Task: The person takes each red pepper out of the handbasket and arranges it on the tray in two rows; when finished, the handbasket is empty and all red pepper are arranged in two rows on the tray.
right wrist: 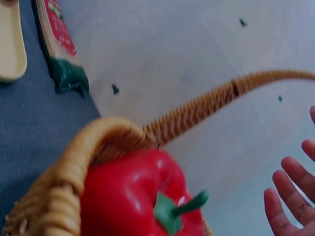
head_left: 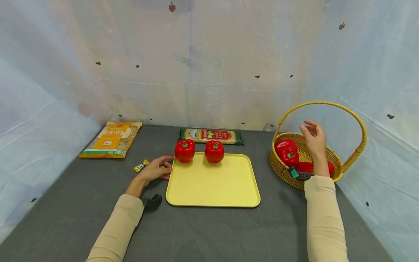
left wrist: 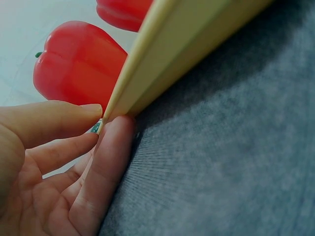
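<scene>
At the near edge of the dark grey cloth-covered table (head_left: 212, 233), two beige sleeves (head_left: 119, 223) reach forward, each with a black device at the wrist. Between the arms lies a pale yellow rectangular tray (head_left: 216, 185) with rounded corners and a low raised rim. The left hand (head_left: 156, 169) is at its left side, thumb and fingers pinching the rim from either face. Just beside that hand, on the cloth, is a small yellow-and-dark wrapped packet (head_left: 141, 166).

To the right stands a round, tan, woven basket (head_left: 278, 170) with a tall arched handle, holding several shiny red bell peppers (head_left: 290, 157), at least one with its green stem visible. Above it hangs the right hand (head_left: 315, 140), its fingers loosely bent, slightly spread and gripping nothing.

Along the tray's far edge sit two glossy red bell peppers with green stems, one at the left corner (head_left: 184, 151) and one nearer the middle (head_left: 214, 152), apart from each other. Just behind them lies a long, green-ended packet with a red label (head_left: 211, 136). Far left rests a flat orange-and-clear bag (head_left: 111, 140). A pale curtain (head_left: 212, 54) with scattered leaf shapes closes the back.
</scene>
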A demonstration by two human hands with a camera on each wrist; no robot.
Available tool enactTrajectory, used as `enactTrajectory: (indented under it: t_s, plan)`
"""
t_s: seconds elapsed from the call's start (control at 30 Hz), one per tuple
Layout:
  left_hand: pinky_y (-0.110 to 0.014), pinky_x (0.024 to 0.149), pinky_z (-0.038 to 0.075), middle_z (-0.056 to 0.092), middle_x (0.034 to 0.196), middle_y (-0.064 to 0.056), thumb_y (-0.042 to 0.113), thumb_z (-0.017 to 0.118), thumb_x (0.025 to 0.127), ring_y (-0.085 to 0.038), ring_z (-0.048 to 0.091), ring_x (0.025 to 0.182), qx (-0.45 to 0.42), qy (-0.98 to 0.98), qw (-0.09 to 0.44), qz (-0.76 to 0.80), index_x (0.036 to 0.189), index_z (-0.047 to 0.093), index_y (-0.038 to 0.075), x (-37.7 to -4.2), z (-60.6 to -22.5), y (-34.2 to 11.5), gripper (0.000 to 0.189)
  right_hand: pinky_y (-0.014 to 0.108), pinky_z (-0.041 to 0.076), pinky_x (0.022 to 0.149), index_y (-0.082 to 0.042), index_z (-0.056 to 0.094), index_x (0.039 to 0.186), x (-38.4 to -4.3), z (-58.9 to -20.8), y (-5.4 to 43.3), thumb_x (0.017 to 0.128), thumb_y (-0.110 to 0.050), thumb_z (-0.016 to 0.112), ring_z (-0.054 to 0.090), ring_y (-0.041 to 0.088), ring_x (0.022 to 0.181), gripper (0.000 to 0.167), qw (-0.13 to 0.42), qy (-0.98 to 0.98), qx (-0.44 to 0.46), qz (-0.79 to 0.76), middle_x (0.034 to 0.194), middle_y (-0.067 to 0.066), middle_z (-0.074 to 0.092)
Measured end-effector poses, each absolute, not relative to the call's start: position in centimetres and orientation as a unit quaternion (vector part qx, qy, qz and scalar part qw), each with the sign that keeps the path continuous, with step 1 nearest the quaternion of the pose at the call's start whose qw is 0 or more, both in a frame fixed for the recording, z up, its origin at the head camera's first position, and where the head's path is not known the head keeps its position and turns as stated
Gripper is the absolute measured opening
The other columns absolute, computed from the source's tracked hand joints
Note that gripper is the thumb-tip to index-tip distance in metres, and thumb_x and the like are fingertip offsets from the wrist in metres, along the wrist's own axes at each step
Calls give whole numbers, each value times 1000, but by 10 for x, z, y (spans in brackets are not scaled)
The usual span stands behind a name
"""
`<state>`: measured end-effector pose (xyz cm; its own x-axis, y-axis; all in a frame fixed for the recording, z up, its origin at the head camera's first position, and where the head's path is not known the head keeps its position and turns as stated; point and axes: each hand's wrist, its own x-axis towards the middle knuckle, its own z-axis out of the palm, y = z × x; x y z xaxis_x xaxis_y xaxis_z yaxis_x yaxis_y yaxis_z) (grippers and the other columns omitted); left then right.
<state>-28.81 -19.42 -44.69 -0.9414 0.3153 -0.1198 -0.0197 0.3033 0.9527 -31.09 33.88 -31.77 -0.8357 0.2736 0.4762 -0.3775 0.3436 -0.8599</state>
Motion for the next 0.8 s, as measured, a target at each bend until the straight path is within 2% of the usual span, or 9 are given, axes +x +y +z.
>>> enactTrajectory:
  t_s: [0.3,0.57,0.67,0.8]
  plan:
    - [-35,69,56,55,99,-16,8,56,93,-22,62,78,96,796,141,581,140,33,0,-288,-449,-195,52,7,43,68,-4,52,125,-319,-331,353,92,-23,59,52,-1,82,39,249,-810,-12,531,97,-10,51]
    - [-34,69,56,55,98,-16,8,56,93,-21,62,77,94,796,139,581,139,34,0,-288,-449,-194,52,7,44,70,-7,44,135,-341,-355,377,91,-38,56,47,-2,87,55,190,-829,-46,524,105,-10,44]
    - [-34,69,56,55,98,-16,8,56,93,-21,63,77,95,797,139,580,139,34,0,-288,-449,-194,52,16,47,80,-10,42,137,-343,-361,380,91,-42,55,50,9,98,58,167,-834,-54,522,108,-8,45]
    - [-34,68,56,55,98,-16,8,56,93,-21,63,77,95,796,139,581,139,34,0,-288,-449,-195,52,40,42,97,-6,32,143,-345,-363,379,93,-45,49,42,31,119,66,133,-842,-46,521,128,13,44]
